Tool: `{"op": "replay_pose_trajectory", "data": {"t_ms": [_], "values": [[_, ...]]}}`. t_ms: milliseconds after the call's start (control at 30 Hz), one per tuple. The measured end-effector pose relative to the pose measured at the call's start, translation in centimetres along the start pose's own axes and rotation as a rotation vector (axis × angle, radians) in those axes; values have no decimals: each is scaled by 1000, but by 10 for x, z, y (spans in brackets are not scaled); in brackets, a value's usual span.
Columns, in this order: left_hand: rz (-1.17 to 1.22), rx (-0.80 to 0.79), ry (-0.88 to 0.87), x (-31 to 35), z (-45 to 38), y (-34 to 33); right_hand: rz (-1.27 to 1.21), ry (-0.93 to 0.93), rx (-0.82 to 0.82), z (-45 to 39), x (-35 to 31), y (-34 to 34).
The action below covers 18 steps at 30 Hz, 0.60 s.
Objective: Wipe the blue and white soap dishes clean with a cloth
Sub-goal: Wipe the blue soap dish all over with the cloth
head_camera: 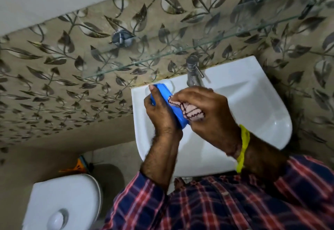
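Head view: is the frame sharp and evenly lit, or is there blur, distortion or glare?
Head view: dim, soft overall; wide-angle bending tilts the walls and glass shelf; the right hand with the cloth looks slightly smeared; a bright highlight on the sink; the blue soap dish stays readable in the left hand.

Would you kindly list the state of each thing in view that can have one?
blue soap dish: held up over the basin, tilted.
cloth: bunched, pressed against the dish.
left hand: grips the dish.
right hand: grips the cloth.
tap: no water visible.
washbasin: no standing water visible.
toilet lid: closed.
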<state>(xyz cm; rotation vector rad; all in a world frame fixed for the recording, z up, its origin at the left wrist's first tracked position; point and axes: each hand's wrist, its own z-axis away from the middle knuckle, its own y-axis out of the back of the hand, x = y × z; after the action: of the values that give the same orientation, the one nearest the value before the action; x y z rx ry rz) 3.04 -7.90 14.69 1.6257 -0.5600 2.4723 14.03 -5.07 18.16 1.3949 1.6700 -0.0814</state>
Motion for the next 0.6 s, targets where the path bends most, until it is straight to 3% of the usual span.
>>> {"op": "replay_pose_trajectory", "data": {"t_ms": [200,400,600], "values": [[16,61,-9,13,-14,0,-13,93,-13,18,-1,3],[160,-42,259,12,-12,-4,-38,80,-5,3,1,-5],[211,-3,401,16,-1,-12,-89,26,62,16,8,-2]]}}
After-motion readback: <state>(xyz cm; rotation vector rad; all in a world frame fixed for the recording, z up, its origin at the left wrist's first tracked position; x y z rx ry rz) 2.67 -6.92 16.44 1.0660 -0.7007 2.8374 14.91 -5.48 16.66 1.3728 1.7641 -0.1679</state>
